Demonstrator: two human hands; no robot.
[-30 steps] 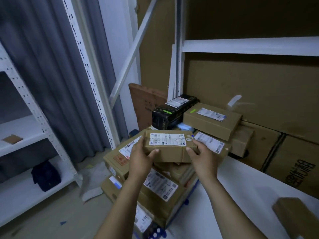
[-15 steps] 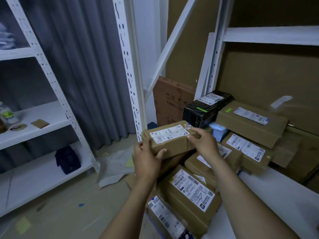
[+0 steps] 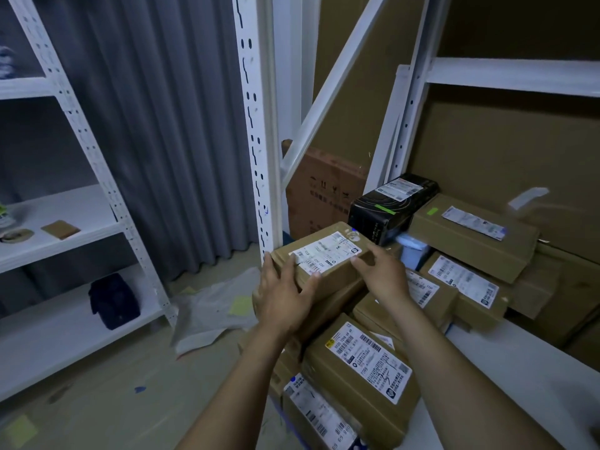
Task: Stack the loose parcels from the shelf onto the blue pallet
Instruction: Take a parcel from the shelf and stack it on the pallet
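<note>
While the left hand [image 3: 285, 298] and right hand [image 3: 384, 276] clasp a labelled parcel [image 3: 328, 254] atop the stack [image 3: 367, 368], a black box [image 3: 388, 207] lies behind.

Head cam, fwd/down, close; edges seem warped.
</note>
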